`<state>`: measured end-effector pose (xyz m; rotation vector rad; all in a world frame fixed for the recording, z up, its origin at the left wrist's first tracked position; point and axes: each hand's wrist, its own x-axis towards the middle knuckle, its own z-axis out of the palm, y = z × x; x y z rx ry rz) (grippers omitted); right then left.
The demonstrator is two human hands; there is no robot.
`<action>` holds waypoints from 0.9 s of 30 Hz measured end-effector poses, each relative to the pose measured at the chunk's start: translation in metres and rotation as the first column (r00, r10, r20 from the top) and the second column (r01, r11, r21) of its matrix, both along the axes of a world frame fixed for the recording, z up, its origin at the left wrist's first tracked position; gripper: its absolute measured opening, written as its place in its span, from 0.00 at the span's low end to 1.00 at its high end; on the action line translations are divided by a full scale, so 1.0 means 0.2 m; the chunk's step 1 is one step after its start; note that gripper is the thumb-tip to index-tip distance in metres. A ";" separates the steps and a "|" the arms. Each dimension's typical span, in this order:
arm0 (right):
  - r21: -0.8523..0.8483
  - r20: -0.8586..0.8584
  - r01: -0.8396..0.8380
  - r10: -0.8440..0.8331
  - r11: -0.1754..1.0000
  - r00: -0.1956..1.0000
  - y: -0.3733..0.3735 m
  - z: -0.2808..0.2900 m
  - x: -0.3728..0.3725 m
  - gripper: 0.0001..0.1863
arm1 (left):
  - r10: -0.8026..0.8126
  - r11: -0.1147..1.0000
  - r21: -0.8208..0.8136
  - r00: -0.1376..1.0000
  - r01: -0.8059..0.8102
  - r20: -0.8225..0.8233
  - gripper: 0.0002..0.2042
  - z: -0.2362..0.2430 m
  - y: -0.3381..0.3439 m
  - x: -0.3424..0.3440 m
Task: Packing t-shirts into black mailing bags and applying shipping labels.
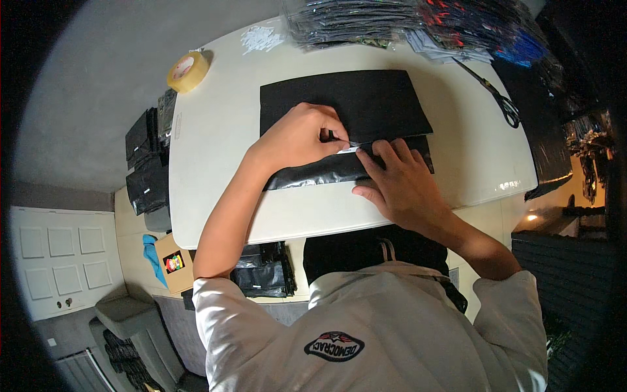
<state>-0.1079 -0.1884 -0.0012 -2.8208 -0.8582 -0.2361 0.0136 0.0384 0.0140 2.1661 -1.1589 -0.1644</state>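
Note:
A flat black sheet-like item [333,91] lies on the white table [209,153] in front of me, with a shiny black plastic strip [307,176] along its near side. At the seam between the two sits a small white label [348,149]. My left hand [300,134] pinches with thumb and forefinger at the label's left end, its other fingers curled. My right hand [408,186] rests on the black plastic with fingers spread, the forefinger touching the label's right end and the thumb pointing left over the near edge.
At the table's far left stands a yellow tape roll [188,70]; small white labels [261,39] lie scattered beyond it. Stacks of plastic-wrapped dark goods [353,23] line the far edge. Black-handled scissors [491,95] lie at right. Black packages [145,163] are left of the table.

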 end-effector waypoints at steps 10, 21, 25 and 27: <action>0.006 -0.014 0.063 -0.063 0.998 0.998 0.03 0.01 -0.01 0.35 | -0.004 1.000 0.000 0.999 0.004 -0.045 0.07 0.01 0.00 -0.01; 0.003 -0.006 0.041 -0.041 0.999 0.999 0.00 0.00 0.01 0.34 | -0.011 1.000 -0.012 0.999 0.011 -0.032 0.06 0.01 -0.01 -0.01; -0.005 0.025 0.050 -0.050 0.999 0.998 0.00 0.00 0.01 0.33 | 0.006 1.000 0.001 0.999 -0.006 -0.051 0.06 0.01 -0.01 -0.01; -0.015 0.026 0.045 -0.045 0.999 0.999 0.00 0.00 0.02 0.33 | 0.010 1.000 0.003 0.999 -0.010 -0.052 0.06 0.01 -0.01 -0.01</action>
